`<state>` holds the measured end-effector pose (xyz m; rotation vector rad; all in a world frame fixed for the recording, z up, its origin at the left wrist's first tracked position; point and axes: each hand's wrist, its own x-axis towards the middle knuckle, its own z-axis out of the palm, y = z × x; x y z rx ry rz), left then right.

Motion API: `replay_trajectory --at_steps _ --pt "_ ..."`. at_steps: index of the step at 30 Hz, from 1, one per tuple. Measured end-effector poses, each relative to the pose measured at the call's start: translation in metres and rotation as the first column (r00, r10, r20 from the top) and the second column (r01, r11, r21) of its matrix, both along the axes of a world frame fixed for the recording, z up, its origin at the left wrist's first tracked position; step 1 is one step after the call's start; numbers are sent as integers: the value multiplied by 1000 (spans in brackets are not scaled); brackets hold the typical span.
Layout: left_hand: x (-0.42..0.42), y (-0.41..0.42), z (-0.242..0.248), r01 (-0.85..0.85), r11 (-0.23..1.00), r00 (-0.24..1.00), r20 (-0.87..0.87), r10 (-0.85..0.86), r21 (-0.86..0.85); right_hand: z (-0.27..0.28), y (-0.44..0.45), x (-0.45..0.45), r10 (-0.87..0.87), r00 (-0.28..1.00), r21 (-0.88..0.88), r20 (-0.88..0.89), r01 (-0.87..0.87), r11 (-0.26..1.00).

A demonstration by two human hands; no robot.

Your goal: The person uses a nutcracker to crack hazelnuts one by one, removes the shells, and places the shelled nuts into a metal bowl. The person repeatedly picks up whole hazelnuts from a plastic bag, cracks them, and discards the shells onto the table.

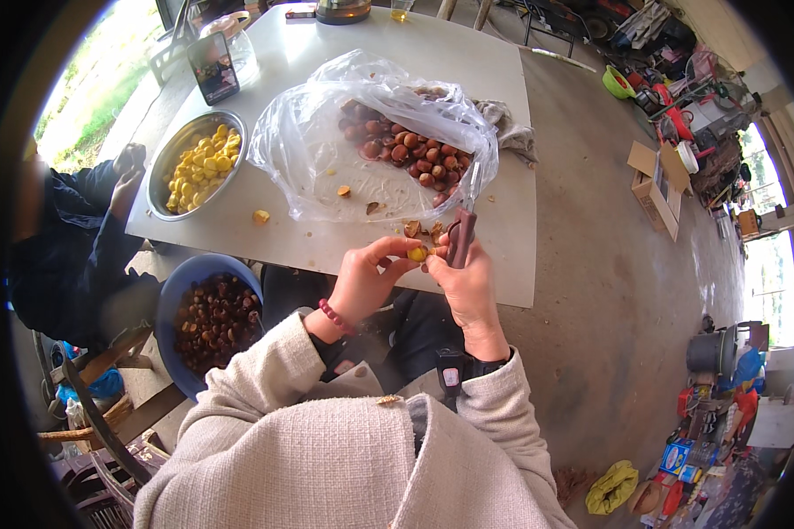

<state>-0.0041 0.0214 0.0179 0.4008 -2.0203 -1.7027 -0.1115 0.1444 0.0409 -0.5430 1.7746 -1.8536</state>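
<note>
Between its thumb and forefinger my left hand (375, 274) pinches a yellow, peeled or partly peeled chestnut (417, 254). My right hand (468, 284) grips the dark red handle of a small cutting tool (462, 238), its metal end pointing away over the plastic bag; the fingertips also reach the chestnut. Pieces of brown shell (413, 229) lie on the table just beyond the hands. Further off, a clear plastic bag (291, 132) lies spread open with unpeeled brown chestnuts (430, 162) in it. A steel bowl (237, 165) of yellow peeled chestnuts (205, 164) stands to the left.
Below the table's left edge is a blue basin (165, 317) of dark shells. A phone (213, 69) leans against a clear jug (245, 56). Another person in dark clothes (73, 244) sits at the left. A grey cloth (513, 132) lies by the bag; a cardboard box (655, 192) stands on the floor.
</note>
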Motion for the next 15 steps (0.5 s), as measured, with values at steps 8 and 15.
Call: replay_trajectory --at_steps 8,15 --pt "-2 5 -2 57 962 997 -56 -44 266 -8 4 -1 12 994 -56 111 -6 998" --pt "-3 1 -1 103 894 994 -17 -106 435 -8 8 -4 76 961 -153 264 -36 988"
